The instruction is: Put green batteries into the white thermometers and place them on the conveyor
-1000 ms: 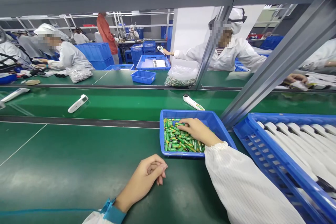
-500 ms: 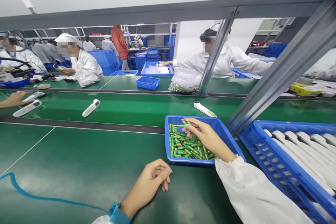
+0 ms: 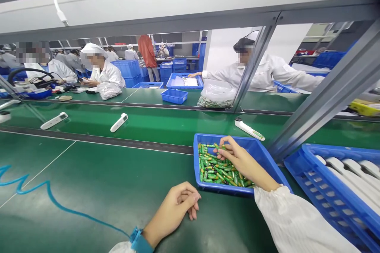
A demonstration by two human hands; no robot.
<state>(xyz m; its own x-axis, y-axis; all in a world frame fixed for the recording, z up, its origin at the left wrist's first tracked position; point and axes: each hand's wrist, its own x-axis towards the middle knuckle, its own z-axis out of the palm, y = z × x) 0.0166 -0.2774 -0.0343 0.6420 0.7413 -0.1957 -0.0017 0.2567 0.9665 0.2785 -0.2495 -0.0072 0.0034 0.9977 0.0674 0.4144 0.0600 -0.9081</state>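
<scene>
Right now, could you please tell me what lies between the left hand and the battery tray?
The head view shows only bare green tabletop between the left hand and the battery tray.

The right hand [image 3: 240,159] covers part of the batteries [image 3: 215,170]; whether its fingertips grip one cannot be confirmed. Print on the batteries is too small to read. Curled fingers conceal the palm of the left hand [image 3: 176,205]. The right edge cuts off the slotted crate [image 3: 319,191]; the left edge, a white device [image 3: 4,117]. A metal post [image 3: 255,63] hides part of a co-worker [image 3: 274,67].
</scene>
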